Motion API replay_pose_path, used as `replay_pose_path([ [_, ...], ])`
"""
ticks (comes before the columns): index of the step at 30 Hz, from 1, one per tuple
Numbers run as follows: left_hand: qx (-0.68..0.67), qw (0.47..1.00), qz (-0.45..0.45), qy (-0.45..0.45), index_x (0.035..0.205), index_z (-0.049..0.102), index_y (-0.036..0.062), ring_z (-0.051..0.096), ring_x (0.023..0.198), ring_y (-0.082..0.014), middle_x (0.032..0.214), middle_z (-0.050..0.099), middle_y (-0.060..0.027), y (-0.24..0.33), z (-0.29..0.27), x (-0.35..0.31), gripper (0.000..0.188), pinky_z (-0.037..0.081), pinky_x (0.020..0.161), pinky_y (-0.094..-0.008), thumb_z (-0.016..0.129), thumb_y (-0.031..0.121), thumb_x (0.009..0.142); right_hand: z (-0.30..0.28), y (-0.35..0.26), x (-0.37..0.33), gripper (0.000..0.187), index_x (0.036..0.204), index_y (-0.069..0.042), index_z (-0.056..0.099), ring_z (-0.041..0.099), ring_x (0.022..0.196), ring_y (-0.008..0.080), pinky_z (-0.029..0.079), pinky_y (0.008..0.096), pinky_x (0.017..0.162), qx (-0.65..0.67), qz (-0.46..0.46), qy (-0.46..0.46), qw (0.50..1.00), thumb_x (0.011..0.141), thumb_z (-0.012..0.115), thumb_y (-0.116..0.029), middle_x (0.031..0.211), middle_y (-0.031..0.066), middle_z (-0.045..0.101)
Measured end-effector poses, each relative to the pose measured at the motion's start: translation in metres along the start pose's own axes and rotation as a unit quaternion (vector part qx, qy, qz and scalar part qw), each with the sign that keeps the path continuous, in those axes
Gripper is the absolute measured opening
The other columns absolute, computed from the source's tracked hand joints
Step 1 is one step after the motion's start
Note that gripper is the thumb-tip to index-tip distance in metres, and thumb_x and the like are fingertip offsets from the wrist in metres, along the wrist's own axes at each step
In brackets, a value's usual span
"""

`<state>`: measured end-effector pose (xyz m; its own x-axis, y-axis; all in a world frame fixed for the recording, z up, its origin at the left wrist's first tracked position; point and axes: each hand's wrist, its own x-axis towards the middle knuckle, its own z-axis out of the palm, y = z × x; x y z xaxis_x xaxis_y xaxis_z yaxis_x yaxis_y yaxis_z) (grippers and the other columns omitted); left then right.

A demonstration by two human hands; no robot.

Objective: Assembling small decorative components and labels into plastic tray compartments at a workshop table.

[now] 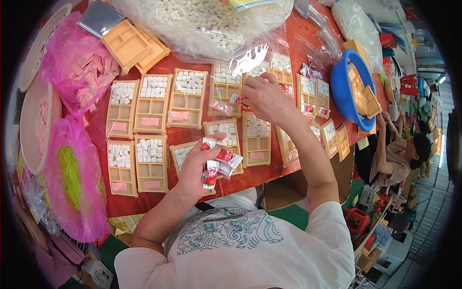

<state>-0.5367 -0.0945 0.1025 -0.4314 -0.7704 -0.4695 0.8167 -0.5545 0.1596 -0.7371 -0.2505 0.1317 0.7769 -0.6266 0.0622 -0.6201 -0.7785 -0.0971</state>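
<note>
My left hand (192, 168) is closed around several small red-and-white sachets (226, 156) that fan out from the fingers. My right hand (267, 98) is reaching over the tray rows, its fingertips pinching one red sachet (236, 98). Below that sachet lies a beige compartment tray (211, 103) with white cubes in its large section and a pink packet. Similar trays stand in two rows on the red table. Toward the right, some trays hold a red sachet (308, 109) in a lower section. My left hand partly hides a tray with cubes (181, 155).
A big clear bag of white cubes (211, 29) fills the far side. Pink bags (77, 183) and round pale tubs (53, 130) line the left. A blue basin (339, 91) with trays stands right, near a co-worker (397, 156). Stacked trays (126, 43) lie far left.
</note>
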Motion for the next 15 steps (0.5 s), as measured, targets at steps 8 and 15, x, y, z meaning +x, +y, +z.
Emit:
replay_pose_path([
  [8, 0.009, 1.000, -0.002, 0.018, 0.125, 0.049, 0.0008, 0.068, 0.080, -0.0230, 0.095, 0.062, -0.0123, -0.002, -0.006, 0.007, 0.035, 0.062, 0.056, -0.0365, 0.050, 0.005, 0.090, 0.010, -0.010, 0.011, 0.007, 0.085, -0.009, 0.060, 0.056, 0.087, 0.0225, 0.039, 0.0387, 0.085, 0.036, -0.016, -0.012, 0.999, 0.079, 0.063, -0.011, 0.086, 0.0055, 0.054],
  [15, 0.006, 1.000, -0.004, 0.028, 0.123, 0.048, 0.0007, 0.068, 0.078, -0.0210, 0.094, 0.064, -0.0130, -0.002, -0.004, 0.008, 0.034, 0.062, 0.066, -0.0373, 0.052, 0.003, 0.089, -0.001, -0.028, -0.002, 0.015, 0.091, -0.009, 0.065, 0.056, 0.084, 0.0243, 0.038, 0.0375, 0.081, 0.137, 0.051, 0.041, 0.988, 0.078, 0.066, -0.018, 0.086, 0.0067, 0.056],
])
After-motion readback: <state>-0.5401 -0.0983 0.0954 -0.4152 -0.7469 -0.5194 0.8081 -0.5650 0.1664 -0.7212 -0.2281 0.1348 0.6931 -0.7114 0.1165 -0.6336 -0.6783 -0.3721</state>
